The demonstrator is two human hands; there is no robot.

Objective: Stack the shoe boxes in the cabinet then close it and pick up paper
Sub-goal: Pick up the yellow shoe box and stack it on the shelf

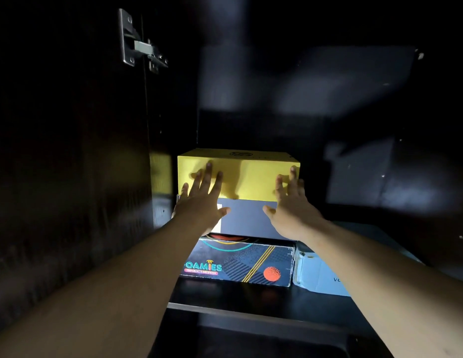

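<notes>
Both hands are up against the yellow shoe box (240, 174) at the top of the stack! The left hand (199, 202) is at its 8 o'clock corner with fingers (208, 174) spread flat, the right hand (292, 210) at 4 o'clock, fingers likewise spread. Beneath sits a grey box (247, 218), then the patterned Skechers box (238, 262), on the dark cabinet shelf (251, 295). A pale box (315, 272) stands at 3 o'clock of the bottom one.

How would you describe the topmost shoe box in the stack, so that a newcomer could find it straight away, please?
Look inside the dark cabinet, on its shelf. There a patterned box carries a grey box, and the yellow box lies on top. It is the only bright yellow one.
</notes>
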